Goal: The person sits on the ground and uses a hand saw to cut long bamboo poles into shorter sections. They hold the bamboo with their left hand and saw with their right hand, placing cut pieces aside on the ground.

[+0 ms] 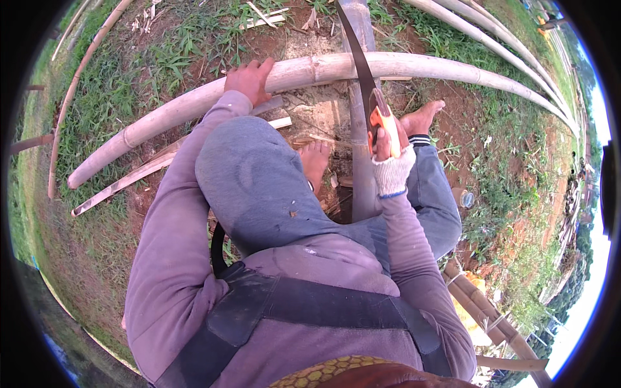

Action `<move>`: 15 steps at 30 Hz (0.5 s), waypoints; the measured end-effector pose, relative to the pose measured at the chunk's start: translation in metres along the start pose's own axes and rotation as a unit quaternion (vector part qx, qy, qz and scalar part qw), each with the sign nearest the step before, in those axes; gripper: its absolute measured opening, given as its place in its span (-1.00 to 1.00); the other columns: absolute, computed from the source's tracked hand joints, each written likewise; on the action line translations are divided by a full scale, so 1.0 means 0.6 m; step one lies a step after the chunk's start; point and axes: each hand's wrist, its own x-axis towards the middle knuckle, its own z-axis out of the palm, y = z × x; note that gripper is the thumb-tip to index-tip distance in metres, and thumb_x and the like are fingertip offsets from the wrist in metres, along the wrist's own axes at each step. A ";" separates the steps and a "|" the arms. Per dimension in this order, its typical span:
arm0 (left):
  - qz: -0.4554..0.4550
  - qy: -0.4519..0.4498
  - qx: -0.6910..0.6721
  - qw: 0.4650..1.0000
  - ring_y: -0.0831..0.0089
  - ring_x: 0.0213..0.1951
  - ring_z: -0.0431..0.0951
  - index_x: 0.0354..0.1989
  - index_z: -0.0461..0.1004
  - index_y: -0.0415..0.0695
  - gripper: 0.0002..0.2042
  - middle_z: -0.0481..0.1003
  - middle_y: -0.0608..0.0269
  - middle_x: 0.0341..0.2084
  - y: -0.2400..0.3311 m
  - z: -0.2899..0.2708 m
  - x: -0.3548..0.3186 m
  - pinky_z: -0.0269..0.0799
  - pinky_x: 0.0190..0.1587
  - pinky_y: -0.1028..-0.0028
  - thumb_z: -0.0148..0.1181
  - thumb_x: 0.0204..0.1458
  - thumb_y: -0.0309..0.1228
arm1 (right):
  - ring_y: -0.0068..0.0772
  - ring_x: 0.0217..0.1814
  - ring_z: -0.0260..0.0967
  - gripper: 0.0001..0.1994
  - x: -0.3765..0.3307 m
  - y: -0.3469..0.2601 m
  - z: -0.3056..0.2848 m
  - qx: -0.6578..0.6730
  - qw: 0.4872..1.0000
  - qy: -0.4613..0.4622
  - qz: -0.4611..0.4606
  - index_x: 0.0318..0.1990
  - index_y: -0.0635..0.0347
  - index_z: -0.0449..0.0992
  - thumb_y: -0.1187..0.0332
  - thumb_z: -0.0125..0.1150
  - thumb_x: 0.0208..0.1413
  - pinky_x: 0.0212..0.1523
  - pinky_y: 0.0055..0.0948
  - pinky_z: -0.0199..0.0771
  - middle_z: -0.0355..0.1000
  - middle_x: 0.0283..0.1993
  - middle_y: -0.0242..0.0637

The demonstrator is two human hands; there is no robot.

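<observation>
A long pale bamboo pole (pixel 291 74) lies crosswise in front of me, over a grey pole (pixel 359 129) that runs away from me. My left hand (pixel 251 81), bare, rests on the bamboo with its fingers spread over the top. In a white knitted glove with bare fingertips, my right hand (pixel 392 158) is closed round the orange handle of a handsaw (pixel 362 61). The dark, curved blade points away from me and crosses the bamboo just above the grey pole. I cannot tell whether its teeth are in the bamboo.
Split bamboo strips (pixel 132 178) lie left of my knee. More bamboo poles (pixel 498 42) stretch across the grass at far right. A small jar-like container (pixel 463 198) sits beside my right leg. Sawdust and chips cover the soil near my bare feet (pixel 315 161).
</observation>
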 end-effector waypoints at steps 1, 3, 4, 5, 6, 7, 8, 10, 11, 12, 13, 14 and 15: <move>-0.002 -0.003 -0.005 1.000 -0.07 0.21 0.58 0.34 0.28 0.20 -0.18 0.54 0.10 0.16 0.001 -0.003 0.002 0.47 0.27 -0.11 0.62 -0.10 -0.05 | -0.58 -0.08 0.53 -0.56 0.065 -0.031 0.027 0.000 0.999 -0.015 0.046 0.30 0.39 0.49 0.25 0.27 0.44 -0.09 -0.57 0.55 0.61 -0.07 -0.23; 0.014 0.016 -0.011 1.000 -0.08 0.21 0.58 0.34 0.28 0.20 -0.18 0.55 0.09 0.15 0.002 -0.008 0.003 0.47 0.27 -0.11 0.62 -0.10 -0.05 | -0.58 -0.13 0.53 -0.58 0.099 -0.060 0.035 0.000 0.997 -0.030 0.077 0.27 0.38 0.52 0.26 0.29 0.43 -0.13 -0.53 0.55 0.61 -0.12 -0.25; 0.020 0.023 -0.015 0.999 -0.08 0.20 0.58 0.33 0.28 0.20 -0.19 0.55 0.09 0.15 0.000 -0.008 -0.001 0.46 0.27 -0.11 0.62 -0.10 -0.05 | -0.56 -0.12 0.54 -0.58 0.087 -0.048 0.033 -0.001 0.997 -0.030 0.064 0.27 0.38 0.52 0.26 0.30 0.42 -0.12 -0.51 0.56 0.62 -0.11 -0.24; 0.014 0.011 -0.011 1.000 -0.08 0.20 0.59 0.33 0.28 0.19 -0.19 0.55 0.09 0.14 0.004 -0.009 -0.012 0.47 0.27 -0.10 0.62 -0.10 -0.05 | -0.55 -0.11 0.54 -0.58 0.070 -0.033 0.025 -0.007 0.998 -0.031 0.053 0.26 0.37 0.53 0.26 0.31 0.42 -0.12 -0.49 0.57 0.62 -0.10 -0.23; 0.005 0.007 -0.008 1.000 -0.08 0.20 0.59 0.33 0.28 0.19 -0.19 0.55 0.09 0.13 0.004 -0.017 -0.014 0.48 0.26 -0.10 0.62 -0.11 -0.05 | -0.52 -0.06 0.55 -0.57 0.024 -0.039 -0.002 -0.003 0.998 -0.037 0.050 0.30 0.37 0.50 0.27 0.28 0.42 -0.06 -0.48 0.58 0.62 -0.03 -0.21; -0.005 0.002 -0.005 1.000 -0.08 0.20 0.59 0.32 0.28 0.18 -0.19 0.56 0.09 0.13 0.001 -0.025 -0.009 0.48 0.26 -0.09 0.62 -0.11 -0.05 | -0.48 0.00 0.57 -0.56 -0.025 -0.046 -0.033 0.000 0.998 -0.039 0.047 0.33 0.37 0.46 0.28 0.26 0.43 0.00 -0.46 0.59 0.61 0.05 -0.18; -0.009 0.001 -0.003 1.000 -0.07 0.19 0.59 0.32 0.29 0.18 -0.19 0.56 0.09 0.12 -0.002 -0.023 -0.015 0.49 0.25 -0.08 0.62 -0.11 -0.05 | -0.45 0.05 0.58 -0.54 -0.074 -0.052 -0.063 0.006 0.998 -0.044 0.042 0.36 0.37 0.43 0.29 0.23 0.44 0.06 -0.45 0.60 0.60 0.12 -0.16; -0.014 0.000 0.004 1.000 -0.06 0.19 0.59 0.32 0.29 0.18 -0.19 0.56 0.10 0.11 -0.006 -0.019 -0.020 0.50 0.24 -0.07 0.62 -0.11 -0.06 | -0.45 0.06 0.58 -0.47 -0.164 -0.064 -0.120 0.019 0.993 -0.062 0.094 0.38 0.37 0.40 0.20 0.25 0.42 0.05 -0.48 0.60 0.59 0.14 -0.14; -0.013 0.002 0.005 1.000 -0.06 0.19 0.59 0.32 0.29 0.17 -0.19 0.57 0.10 0.11 -0.006 -0.015 -0.023 0.50 0.24 -0.07 0.62 -0.11 -0.06 | -0.45 0.06 0.58 -0.43 -0.200 -0.068 -0.142 0.051 0.985 -0.067 0.153 0.39 0.36 0.39 0.15 0.26 0.41 0.04 -0.50 0.60 0.58 0.15 -0.12; -0.010 0.004 0.001 1.000 -0.06 0.19 0.59 0.32 0.29 0.17 -0.20 0.57 0.10 0.11 -0.005 -0.011 -0.027 0.51 0.24 -0.06 0.62 -0.11 -0.06 | -0.45 0.06 0.58 -0.40 -0.214 -0.068 -0.148 0.074 0.978 -0.063 0.185 0.41 0.36 0.37 0.10 0.27 0.40 0.03 -0.52 0.59 0.57 0.16 -0.11; -0.008 0.011 0.004 1.000 -0.06 0.19 0.59 0.32 0.29 0.16 -0.20 0.57 0.10 0.11 -0.007 -0.014 -0.024 0.51 0.23 -0.06 0.62 -0.11 -0.06 | -0.46 0.07 0.58 -0.36 -0.211 -0.057 -0.140 0.084 0.977 -0.052 0.190 0.42 0.36 0.36 0.05 0.28 0.39 0.03 -0.53 0.59 0.57 0.17 -0.10; -0.006 0.008 0.003 1.000 -0.06 0.20 0.59 0.33 0.29 0.16 -0.19 0.56 0.10 0.11 -0.009 -0.015 -0.018 0.51 0.24 -0.06 0.62 -0.11 -0.06 | -0.48 0.02 0.58 -0.41 -0.176 -0.041 -0.107 0.070 0.986 -0.032 0.151 0.40 0.36 0.37 0.11 0.28 0.41 -0.01 -0.53 0.60 0.57 0.16 -0.14; -0.003 0.004 0.003 1.000 -0.07 0.20 0.59 0.34 0.28 0.17 -0.18 0.56 0.10 0.12 -0.007 -0.009 -0.017 0.51 0.24 -0.07 0.62 -0.11 -0.06 | -0.50 -0.03 0.58 -0.45 -0.140 -0.024 -0.074 0.056 0.992 -0.012 0.111 0.39 0.36 0.39 0.18 0.28 0.42 -0.04 -0.53 0.60 0.57 0.16 -0.17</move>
